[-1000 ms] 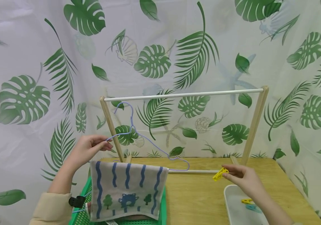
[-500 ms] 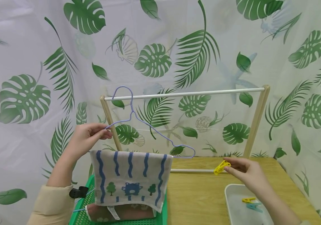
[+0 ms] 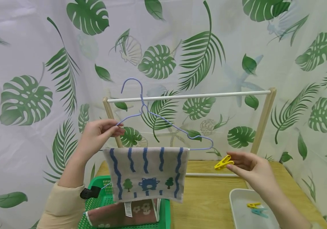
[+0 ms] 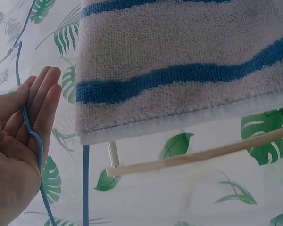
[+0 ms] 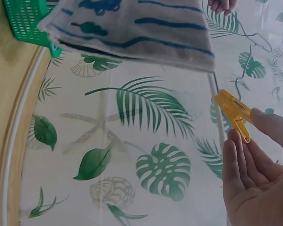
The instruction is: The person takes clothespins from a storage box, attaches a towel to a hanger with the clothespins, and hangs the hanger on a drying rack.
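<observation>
Left grip (image 3: 98, 133) pinches the left shoulder of a purple-blue wire hanger (image 3: 142, 99), thumb against fingers. White-and-blue patterned hand towel (image 3: 150, 170) is draped over the hanger's bottom bar, hanging down; bar runs left to right, close to level. Hook is up, appears free of the rack's white top rail (image 3: 192, 95).

Right grip (image 3: 252, 168) pinches a yellow clothespin (image 3: 223, 162), thumb to fingertips on the handle end; narrow hold. Clothespin's long axis slants, nose pointing left and slightly down. Towel's top right corner lies left of and a bit above the nose, well apart; right grip is nearer to that corner, left grip nearer the top left one.

Containers: green basket (image 3: 167, 213) below the towel, folded reddish-brown towel (image 3: 114, 213) in it. White tray (image 3: 240, 210) on the wooden surface (image 3: 203, 197): second yellow clothespin (image 3: 253, 205), teal clothespin (image 3: 259, 212).
</observation>
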The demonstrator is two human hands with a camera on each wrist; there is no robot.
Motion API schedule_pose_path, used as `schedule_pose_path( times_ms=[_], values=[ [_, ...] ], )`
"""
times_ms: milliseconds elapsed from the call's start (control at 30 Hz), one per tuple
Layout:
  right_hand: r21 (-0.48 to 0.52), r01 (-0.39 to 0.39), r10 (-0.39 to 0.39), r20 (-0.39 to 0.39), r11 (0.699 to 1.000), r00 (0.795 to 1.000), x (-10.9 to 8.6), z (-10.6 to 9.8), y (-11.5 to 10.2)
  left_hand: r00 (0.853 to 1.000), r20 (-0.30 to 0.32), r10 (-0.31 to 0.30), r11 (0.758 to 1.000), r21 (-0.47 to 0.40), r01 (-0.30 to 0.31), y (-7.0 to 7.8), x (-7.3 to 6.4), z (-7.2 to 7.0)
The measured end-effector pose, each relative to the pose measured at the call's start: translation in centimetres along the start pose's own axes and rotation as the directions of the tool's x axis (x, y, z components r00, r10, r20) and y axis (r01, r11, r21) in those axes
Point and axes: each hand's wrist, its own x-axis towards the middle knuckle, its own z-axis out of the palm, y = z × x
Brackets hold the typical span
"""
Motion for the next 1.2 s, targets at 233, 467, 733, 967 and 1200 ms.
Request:
schedule_pose_path(
  times_ms=[233,467,733,967,1200],
  values=[
    [0.054,0.056,-0.056,0.001,0.997,0.998,-0.2,0.2,-1.4,1.0,0.008,0.006,1.0,-0.027,-0.006,1.5,0.6,1.2],
    [0.058,0.131,-0.131,-0.008,0.99,0.991,-0.3,0.4,-2.0,1.0,0.003,0.031,0.996,-0.083,-0.031,2.9,0.9,2.3],
    [0.036,0.201,-0.2,-0.028,0.979,0.979,-0.1,0.4,-2.4,0.999,0.027,0.04,0.994,-0.105,-0.037,3.3,0.8,3.9],
    [-0.01,0.226,-0.226,-0.056,0.974,0.972,0.0,0.1,-2.4,0.998,0.044,0.046,0.994,-0.105,-0.042,3.3,0.9,5.1],
    [-0.049,0.251,-0.254,-0.086,0.967,0.963,0.4,0.0,-2.3,0.998,0.041,0.052,0.992,-0.118,-0.047,3.0,1.1,5.8]
  ],
)
